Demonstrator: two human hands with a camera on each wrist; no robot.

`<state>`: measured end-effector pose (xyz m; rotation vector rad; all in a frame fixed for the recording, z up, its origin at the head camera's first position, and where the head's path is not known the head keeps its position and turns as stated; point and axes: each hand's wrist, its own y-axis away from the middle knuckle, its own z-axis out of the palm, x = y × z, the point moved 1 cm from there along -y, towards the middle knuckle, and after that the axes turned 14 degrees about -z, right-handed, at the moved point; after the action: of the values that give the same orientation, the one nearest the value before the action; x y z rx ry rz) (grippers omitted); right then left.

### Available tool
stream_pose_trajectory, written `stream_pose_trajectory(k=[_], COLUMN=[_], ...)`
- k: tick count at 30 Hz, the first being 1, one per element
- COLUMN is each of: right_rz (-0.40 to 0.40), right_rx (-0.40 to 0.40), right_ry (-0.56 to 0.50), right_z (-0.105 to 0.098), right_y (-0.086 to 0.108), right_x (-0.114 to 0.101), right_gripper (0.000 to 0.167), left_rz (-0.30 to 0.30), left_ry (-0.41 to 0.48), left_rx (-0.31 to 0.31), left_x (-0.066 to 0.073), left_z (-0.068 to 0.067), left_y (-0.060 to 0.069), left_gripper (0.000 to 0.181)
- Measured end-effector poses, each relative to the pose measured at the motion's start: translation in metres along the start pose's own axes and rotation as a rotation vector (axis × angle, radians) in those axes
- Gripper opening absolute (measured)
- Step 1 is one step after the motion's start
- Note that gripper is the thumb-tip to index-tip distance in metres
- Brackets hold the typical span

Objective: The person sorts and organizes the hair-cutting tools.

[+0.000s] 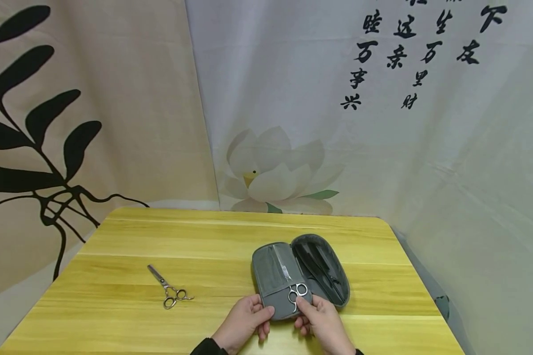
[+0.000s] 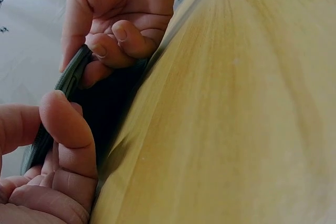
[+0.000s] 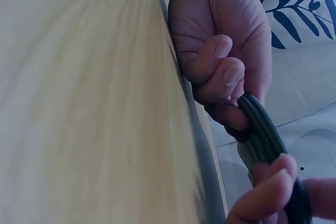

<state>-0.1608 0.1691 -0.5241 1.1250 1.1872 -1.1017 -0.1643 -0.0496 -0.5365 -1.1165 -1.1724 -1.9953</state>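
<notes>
A grey zip case (image 1: 273,308) lies unfolded on the table, one half flat and the other a hollow shell. Scissors with silver finger rings (image 1: 298,291) sit in the flat half's pocket, their blades mostly hidden. A black comb-like tool (image 1: 315,268) and other dark items lie in the shell half. My left hand (image 1: 246,318) pinches the flat half's lower left edge, thumb on top. My right hand (image 1: 323,320) grips its lower right edge, thumb beside the scissors' rings. Both wrist views show the case edge (image 2: 68,80) (image 3: 262,135) between thumbs and fingers.
Another pair of silver scissors (image 1: 169,288) lies on the wooden table (image 1: 115,325), left of the case, blades pointing away. Behind the table hang printed cloths (image 1: 151,98) with a dark plant, a lotus and black characters.
</notes>
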Motion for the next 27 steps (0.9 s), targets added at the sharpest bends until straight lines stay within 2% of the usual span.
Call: stream_pose_trajectory(k=[3,6,9,12,13,15,19,21,22,24,27], right_rz=[0.004,0.010,0.015,0.019,0.022,0.025,0.028,0.025,0.023,0.018,0.012], right_rx=[-0.003,-0.009,-0.019,-0.029,-0.032,-0.035,-0.038,-0.037,-0.037,-0.036,-0.041], right_ry=[-0.005,-0.011,-0.011,-0.004,-0.002,0.000,0.001,0.003,0.004,0.013,0.044], right_z=[0.000,-0.001,-0.001,-0.002,-0.002,-0.003,-0.003,-0.003,-0.004,-0.005,-0.006], right_y=[0.001,0.001,0.001,0.001,0.001,0.001,0.001,0.002,0.003,0.003,0.004], right_x=[-0.001,-0.002,-0.003,-0.002,-0.001,0.000,0.000,-0.001,-0.002,-0.003,-0.004], right_gripper=[0.022,0.022,0.024,0.026,0.026,0.025,0.023,0.023,0.022,0.023,0.026], left_rz=[-0.006,-0.010,-0.001,0.022,0.030,0.070,0.117,0.105,0.092,0.059,-0.011], left_ry=[-0.001,-0.039,-0.121,-0.255,-0.311,-0.471,-0.828,-0.954,-0.995,-1.054,-1.086], left_rx=[0.000,0.015,0.056,0.141,0.181,0.303,0.639,0.784,0.837,0.905,0.942], left_x=[-0.001,0.000,0.004,0.012,0.016,0.024,0.044,0.052,0.056,0.060,0.063], left_z=[0.000,-0.001,-0.004,-0.009,-0.012,-0.019,-0.041,-0.054,-0.062,-0.078,-0.103], left_y=[0.000,0.003,0.009,0.017,0.021,0.028,0.044,0.053,0.057,0.066,0.075], left_gripper=[0.020,0.020,0.025,0.031,0.032,0.034,0.033,0.031,0.031,0.032,0.034])
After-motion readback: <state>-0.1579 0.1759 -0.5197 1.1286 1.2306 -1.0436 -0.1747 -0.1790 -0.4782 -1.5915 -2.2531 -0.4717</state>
